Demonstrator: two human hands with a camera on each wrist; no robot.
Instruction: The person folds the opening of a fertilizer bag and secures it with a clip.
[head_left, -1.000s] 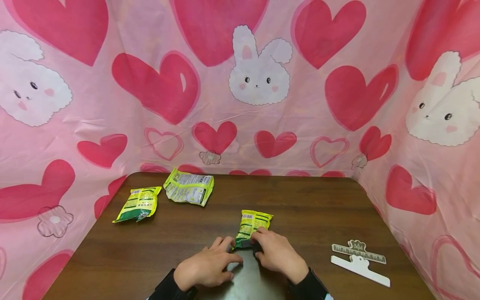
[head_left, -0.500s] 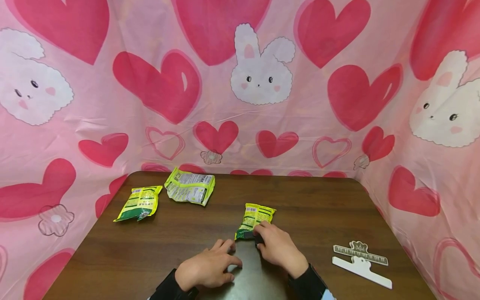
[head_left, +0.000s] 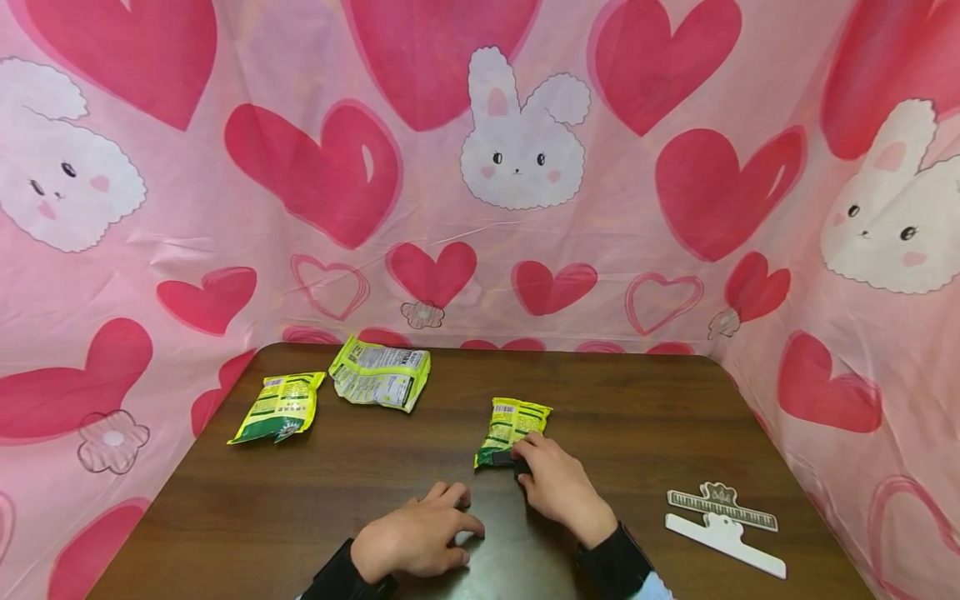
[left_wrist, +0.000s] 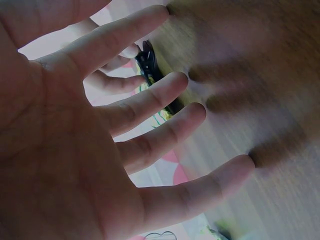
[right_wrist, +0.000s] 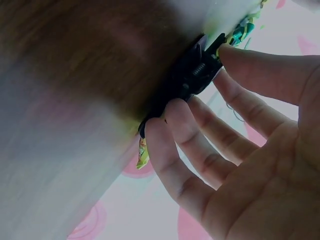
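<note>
A small yellow-and-green snack bag lies mid-table in the head view, its green near end clamped by a black bag clip. My right hand holds that clip from the right and partly hides it. Up close in the right wrist view, thumb and fingers grip the black clip, whose spring shows. To the left, nearer the front, is my left hand, holding nothing. Its fingers are spread, with the tips down at the tabletop.
Two more bags lie at the back left: a yellow-and-green one and a lime-and-grey one. A patterned clip and a white clip rest on the right side of the brown table. Pink heart-printed cloth surrounds it.
My right hand has moved away from me over the table, and the snack bag with its black clip has slid the same way. My left hand has hardly moved.
</note>
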